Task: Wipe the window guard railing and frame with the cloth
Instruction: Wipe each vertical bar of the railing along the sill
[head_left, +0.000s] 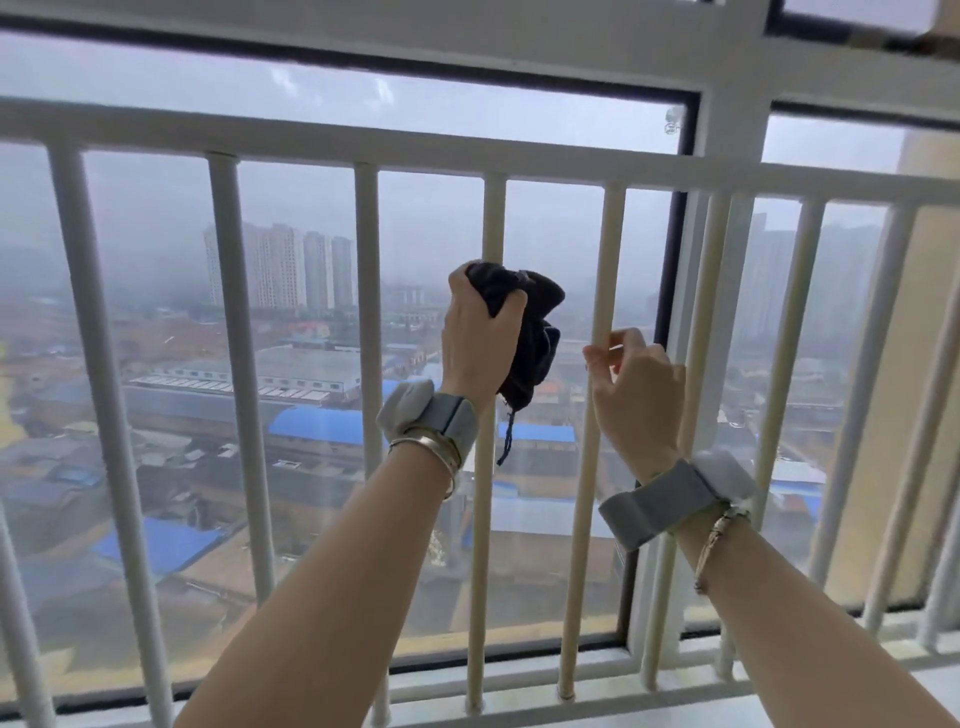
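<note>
Two bare forearms are reaching forward and up from the lower edge of the view, each wearing a grey wrist strap (447, 423) and a thin bracelet just below it.

The left hand (480, 332) is curling its fingers and thumb round a dark cloth (535, 338), bunching it into a wad. The cloth is sitting against the upright bar (485, 499) directly in front of that hand, about halfway up the bar; a loose thread or tag is hanging below the wad, beside the left wrist.

The right hand (636, 384) is holding nothing. Its fingers are loosely curled, thumb and forefinger tips lying close to the next upright bar (605, 260) to the right of the cloth; whether they are touching that bar is hard to say.

Both bars are belonging to the white window guard railing (363, 143), its top rail running across well above both hands and its bottom rail lying below the forearms. Beyond the railing, the white window frame (732, 78) is standing up above and just right of the right hand, with dark seals edging the glass.

Through the glass, far beyond the hands, blue-roofed sheds (317, 423) and pale tower blocks (280, 265) are showing in thick haze.
</note>
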